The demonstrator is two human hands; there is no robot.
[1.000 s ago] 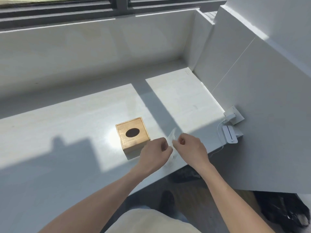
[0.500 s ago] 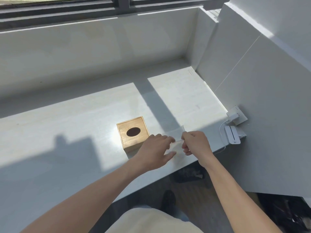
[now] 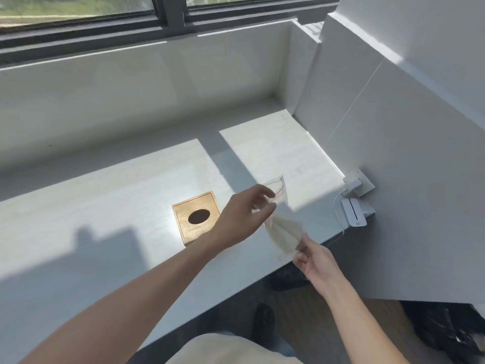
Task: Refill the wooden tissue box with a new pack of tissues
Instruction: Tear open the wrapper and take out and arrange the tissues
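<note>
The wooden tissue box [image 3: 196,216] stands on the white windowsill counter [image 3: 105,206], lid up, its dark oval slot showing no tissue. Just right of it I hold a thin clear plastic wrapper [image 3: 282,222] stretched in the air between both hands. My left hand [image 3: 246,214] pinches the wrapper's upper end, which has a red line along it. My right hand [image 3: 313,258] pinches its lower end near the counter's front edge. The wrapper looks flat; I cannot tell whether tissues are inside.
A white wall socket with a plugged-in adapter [image 3: 358,182] and a small white device [image 3: 354,212] on a cable sit at the counter's right end. A white wall panel [image 3: 406,153] closes the right side. Dark objects [image 3: 446,334] lie on the floor below.
My hands were close together at the counter's edge on the wrapper. Now they have drawn apart, the left up and the right down toward me, stretching the wrapper in the air.
</note>
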